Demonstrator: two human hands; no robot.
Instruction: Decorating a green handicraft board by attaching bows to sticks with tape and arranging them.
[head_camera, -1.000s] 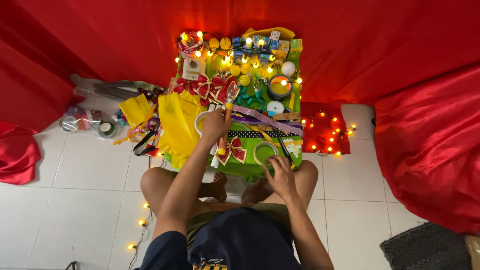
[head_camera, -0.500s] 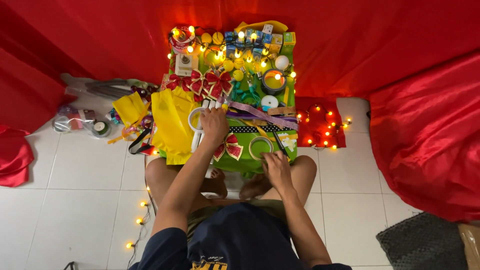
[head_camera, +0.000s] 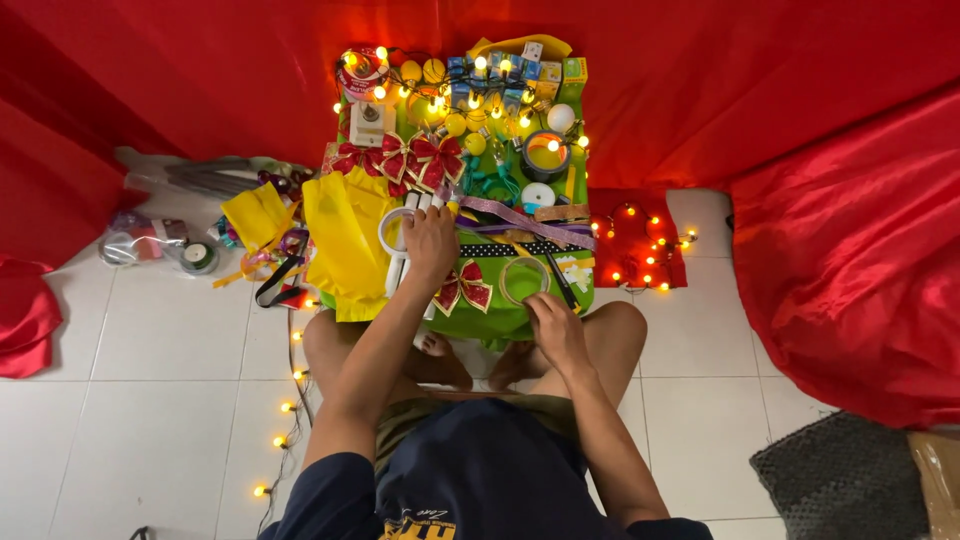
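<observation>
The picture is bright and evenly lit. Small warm glows are made by the string lights (head_camera: 470, 95) at the top middle. Soft shadows are seen under the legs. The edges are bent a little. Everything is seen sharply.

Around the bright green cloth-covered board (head_camera: 500, 318): a glossy red fabric backdrop (head_camera: 700, 80) behind, crinkled yellow fabric sheet (head_camera: 345, 235) at its left, black white-dotted ribbon strip (head_camera: 510, 248) across it, red-and-gold ribbon bows (head_camera: 410, 160) above.

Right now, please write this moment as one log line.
left hand: on white sticks | right hand: beside tape ring | surface: green board
</observation>
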